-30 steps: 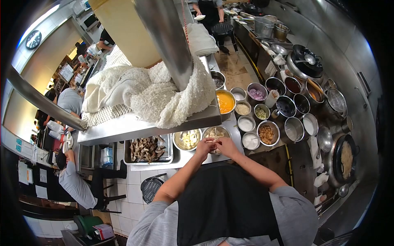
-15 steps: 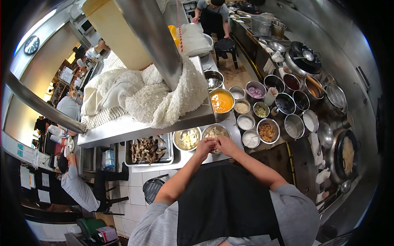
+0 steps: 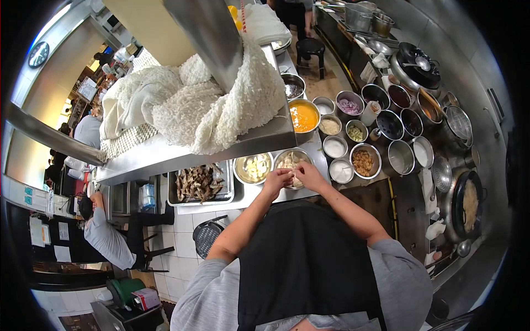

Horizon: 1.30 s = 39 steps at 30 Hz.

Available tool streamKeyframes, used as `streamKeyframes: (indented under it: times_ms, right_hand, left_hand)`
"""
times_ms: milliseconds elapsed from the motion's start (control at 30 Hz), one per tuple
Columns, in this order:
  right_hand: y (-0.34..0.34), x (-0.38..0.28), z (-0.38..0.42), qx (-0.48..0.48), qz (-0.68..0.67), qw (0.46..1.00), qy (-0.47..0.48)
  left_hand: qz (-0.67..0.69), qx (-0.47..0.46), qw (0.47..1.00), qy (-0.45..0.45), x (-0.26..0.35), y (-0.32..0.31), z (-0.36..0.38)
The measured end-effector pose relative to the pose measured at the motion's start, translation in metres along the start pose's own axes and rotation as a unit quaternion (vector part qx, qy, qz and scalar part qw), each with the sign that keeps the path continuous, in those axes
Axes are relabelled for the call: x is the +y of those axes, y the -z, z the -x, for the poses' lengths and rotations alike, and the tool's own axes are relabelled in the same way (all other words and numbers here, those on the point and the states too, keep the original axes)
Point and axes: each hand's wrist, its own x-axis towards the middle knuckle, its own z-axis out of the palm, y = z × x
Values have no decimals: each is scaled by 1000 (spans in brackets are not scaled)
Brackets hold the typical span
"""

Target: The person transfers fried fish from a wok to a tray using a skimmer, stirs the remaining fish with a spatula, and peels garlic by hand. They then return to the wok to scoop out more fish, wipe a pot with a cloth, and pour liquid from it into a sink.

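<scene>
My left hand (image 3: 278,182) and my right hand (image 3: 310,176) meet over the near side of a metal bowl (image 3: 309,160). Fingers of both are pinched together around a small pale piece, too small to name surely; it looks like a garlic clove. Similar whitish pieces (image 3: 288,160) lie in that bowl. Just left of it stands another metal bowl (image 3: 237,172) with smooth pale-yellow pieces (image 3: 256,167), resembling peeled garlic cloves. Farther left, a metal tray (image 3: 228,194) holds a heap of small brownish items (image 3: 197,183) that I cannot identify.
A steel shelf (image 3: 243,148) with white towels (image 3: 232,110) overhangs the counter. To the right stand several containers, including orange liquid (image 3: 304,116), chopped purple onion (image 3: 349,106) and brown chunks (image 3: 362,163). A wok (image 3: 469,201) sits far right. A co-worker (image 3: 110,231) sits at left.
My view has shifted slightly, so the shelf and towels sit a little lower. The hands have drawn slightly apart, still pinched over the same bowl. The person at the back is more cut off.
</scene>
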Motion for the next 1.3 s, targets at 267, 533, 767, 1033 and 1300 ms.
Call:
streamKeyframes:
  times_ms: [267,533,767,1033,1300]
  right_hand:
    - [-11,22,-4,88,37,995,-14]
    - [1,12,0,8,40,999,-27]
    - [0,-3,0,1,-11,1000,4]
    - [1,-6,-1,-10,-2,1000,13]
    - [-1,-9,1,3,-28,1000,-3]
  left_hand:
    - [-119,36,991,-44,-5,-1,-4]
    - [-140,50,986,-70,-6,2,-3]
    - [-293,72,935,-188,-4,-2,-5]
    - [-344,73,908,-226,1,-8,1]
    - [-412,67,870,-262,11,-18,10]
